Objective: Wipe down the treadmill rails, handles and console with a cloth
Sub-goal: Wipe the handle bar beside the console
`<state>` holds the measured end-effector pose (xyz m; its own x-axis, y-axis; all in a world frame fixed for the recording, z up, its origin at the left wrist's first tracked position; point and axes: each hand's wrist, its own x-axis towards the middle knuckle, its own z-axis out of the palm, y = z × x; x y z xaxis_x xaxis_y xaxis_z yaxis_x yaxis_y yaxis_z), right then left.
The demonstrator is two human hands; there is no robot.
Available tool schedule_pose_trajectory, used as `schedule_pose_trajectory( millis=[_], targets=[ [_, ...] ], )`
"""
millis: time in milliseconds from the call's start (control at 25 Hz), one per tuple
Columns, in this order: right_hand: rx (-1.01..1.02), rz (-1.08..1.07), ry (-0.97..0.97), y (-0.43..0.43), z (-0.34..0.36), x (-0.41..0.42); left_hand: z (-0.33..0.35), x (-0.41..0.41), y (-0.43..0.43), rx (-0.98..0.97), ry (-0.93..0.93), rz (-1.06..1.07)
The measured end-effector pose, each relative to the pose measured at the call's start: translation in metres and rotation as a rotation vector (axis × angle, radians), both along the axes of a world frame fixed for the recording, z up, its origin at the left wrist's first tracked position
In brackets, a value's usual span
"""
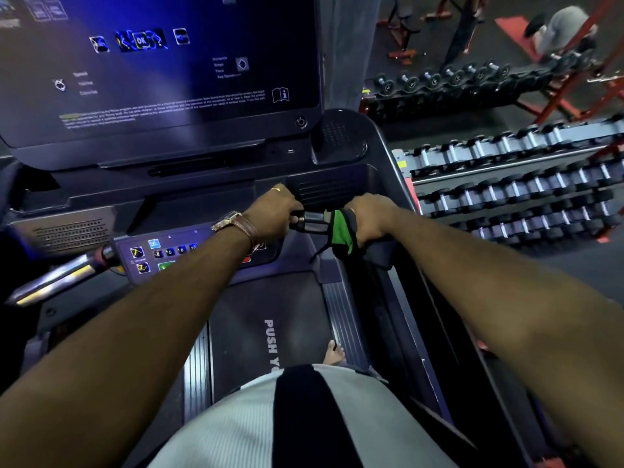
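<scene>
A person standing on the dark treadmill belt [256, 332] works on the short metal-and-black grip handle [312, 222] that sits in front of the lit blue-black console screen [162, 62], with racks of black dumbbells [506, 184] lining the gym floor to the right. The left hand [275, 214], wearing a brown leather-strapped wristwatch [236, 226] and a gold ring, is closed around the inner end of the handle, apparently steadying it. The right hand [371, 219] is curled tight on a green and dark cloth [342, 233], which is wrapped around the outer end of the same handle, a loose corner hanging below. The two hands sit near each other with a bare stretch of shiny metal between them. The step in hand appears to be wiping this handle; doing it well likely means keeping the cloth folded fully around the bar and drawing it along the whole length while twisting, so the underside is cleaned too, then shifting the bracing hand off the part it covers. The button panel [162, 255] below the left forearm, the long silver side rail [60, 278] at far left and the screen look yet to be reached; whether they are already clean cannot be told.
</scene>
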<state>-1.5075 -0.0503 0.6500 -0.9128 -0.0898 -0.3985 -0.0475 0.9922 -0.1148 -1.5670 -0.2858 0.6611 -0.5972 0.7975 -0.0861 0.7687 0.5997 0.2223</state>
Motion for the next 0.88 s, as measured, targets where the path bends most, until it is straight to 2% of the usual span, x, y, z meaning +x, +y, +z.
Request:
schedule_pose_trajectory(
  millis=[40,120,240,280,400,440,480,520,560,640,720,800,840,880],
  targets=[
    [-0.011,0.000,-0.118,0.004,0.009,-0.015,0.000,0.000,0.000,0.005,-0.005,-0.003],
    [-0.037,-0.006,-0.111,0.002,0.008,-0.010,0.001,0.003,0.001,0.004,0.006,-0.003],
    [0.029,-0.025,0.288,-0.015,-0.021,0.034,-0.005,0.004,-0.001,0.069,0.075,0.039],
    [0.054,-0.041,0.324,-0.019,-0.025,0.036,-0.008,0.004,-0.003,0.096,0.113,0.086],
    [0.037,-0.025,-0.017,-0.018,0.010,-0.008,-0.006,0.007,-0.013,0.095,0.162,0.235],
    [0.028,-0.021,-0.097,-0.019,0.013,-0.021,-0.006,0.006,-0.017,0.101,0.134,0.256],
    [0.022,-0.019,-0.086,-0.025,0.011,-0.021,-0.005,0.006,-0.019,0.130,0.083,0.269],
    [0.018,-0.023,0.039,-0.034,0.003,-0.014,-0.004,0.005,-0.021,0.167,0.015,0.291],
    [0.040,-0.020,0.247,-0.046,-0.010,0.003,-0.003,0.003,-0.023,0.207,-0.049,0.318],
    [0.099,-0.058,0.431,-0.063,-0.029,0.029,0.001,-0.005,-0.027,0.264,-0.136,0.379],
    [0.054,-0.004,0.260,-0.060,-0.013,0.009,0.005,-0.009,-0.030,0.270,-0.188,0.420],
    [-0.041,-0.019,-0.042,-0.051,0.012,-0.022,0.007,-0.010,-0.029,0.246,-0.222,0.414],
    [-0.049,-0.024,-0.114,-0.050,0.017,-0.027,0.007,-0.010,-0.028,0.235,-0.226,0.414],
    [-0.047,-0.030,-0.083,-0.052,0.018,-0.023,0.006,-0.009,-0.027,0.228,-0.229,0.414]
  ],
)
